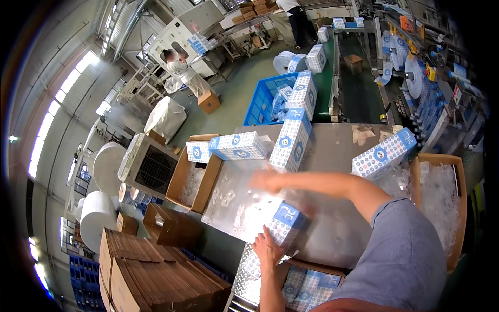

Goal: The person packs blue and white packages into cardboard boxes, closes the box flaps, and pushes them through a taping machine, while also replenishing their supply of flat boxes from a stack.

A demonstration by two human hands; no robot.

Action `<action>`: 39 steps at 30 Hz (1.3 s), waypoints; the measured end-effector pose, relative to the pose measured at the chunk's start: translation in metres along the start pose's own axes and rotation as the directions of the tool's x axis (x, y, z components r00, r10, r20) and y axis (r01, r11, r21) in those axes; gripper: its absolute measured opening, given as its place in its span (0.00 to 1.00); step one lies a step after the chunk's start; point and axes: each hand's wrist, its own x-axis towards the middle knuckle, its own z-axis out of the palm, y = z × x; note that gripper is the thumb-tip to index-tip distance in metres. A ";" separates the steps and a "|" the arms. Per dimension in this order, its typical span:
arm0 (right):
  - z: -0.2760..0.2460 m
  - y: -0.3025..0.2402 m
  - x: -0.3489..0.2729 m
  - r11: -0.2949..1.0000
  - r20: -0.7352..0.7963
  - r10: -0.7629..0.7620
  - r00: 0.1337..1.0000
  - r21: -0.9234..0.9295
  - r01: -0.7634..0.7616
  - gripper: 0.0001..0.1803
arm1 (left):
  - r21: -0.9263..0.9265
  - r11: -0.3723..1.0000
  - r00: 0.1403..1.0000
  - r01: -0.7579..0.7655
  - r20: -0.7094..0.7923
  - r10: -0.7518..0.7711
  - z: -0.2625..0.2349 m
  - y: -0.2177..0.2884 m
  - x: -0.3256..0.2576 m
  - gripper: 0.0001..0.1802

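Left hand (pixel 268 248): palm and fingers flat against the blue-and-white patterned rectangular pack (pixel 278 229) at the near edge of the steel table (pixel 338 229). Right hand (pixel 264 181): blurred, stretched leftward over bare tabletop; grip cannot be told. Surrounding: similar upright pack (pixel 291 139) at far edge, open cardboard box (pixel 193 179) against the table's left edge.

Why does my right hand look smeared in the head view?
Head view: the right hand is motion-blurred over the metal table; the left hand on the blue-patterned pack is sharp; windows glare, edges bend.
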 end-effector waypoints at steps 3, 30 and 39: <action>0.032 0.183 -0.061 0.851 -0.352 0.160 0.922 -0.424 -0.309 0.38 | -0.050 0.967 0.968 -0.249 0.001 0.249 -0.002 0.033 0.033 0.55; -0.048 -0.289 -0.177 0.131 -0.484 -0.538 0.690 0.761 0.636 0.58 | -0.172 0.983 0.980 0.068 0.198 -0.033 0.197 -0.041 -0.278 0.43; 0.244 -0.363 -0.142 0.834 0.215 -0.551 0.806 0.116 0.539 0.35 | -0.469 0.883 0.998 -0.028 0.039 0.052 0.126 -0.092 -0.349 0.40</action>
